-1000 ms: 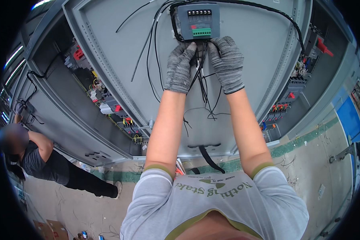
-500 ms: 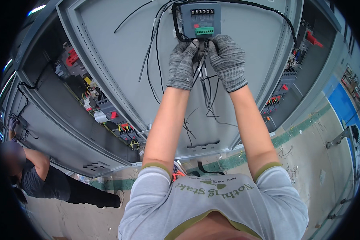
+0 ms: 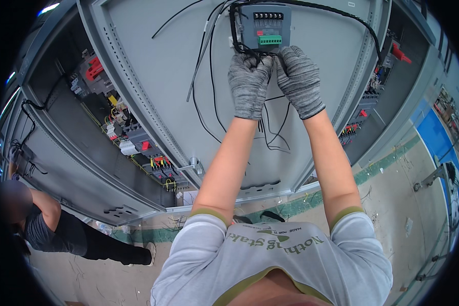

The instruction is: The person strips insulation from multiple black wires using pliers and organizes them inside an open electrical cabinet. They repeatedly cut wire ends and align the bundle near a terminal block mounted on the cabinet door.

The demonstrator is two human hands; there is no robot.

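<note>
Both my hands wear grey striped knit gloves and work just below a grey panel module (image 3: 266,25) with a green terminal block (image 3: 270,40). My left hand (image 3: 248,86) is closed around a bundle of black wires (image 3: 247,51) near the module's lower left corner. Close beside it, my right hand (image 3: 302,84) pinches at the black wires under the green block. Its fingertips are partly hidden, so the exact grip is hard to see. Loose wire ends (image 3: 278,138) hang below my hands against the grey cabinet door (image 3: 153,76).
A sleeved black harness (image 3: 336,9) runs along the door's top to the right edge. Open cabinet bays on both sides hold breakers with red handles (image 3: 94,68). At the far left, another person (image 3: 51,224) works at a neighbouring door. Wire scraps lie on the floor (image 3: 387,214).
The module, door and both hands have shifted slightly right in view. My left hand has turned and covers more of the bundle. The hanging wires have swung, and fewer show between my hands.
</note>
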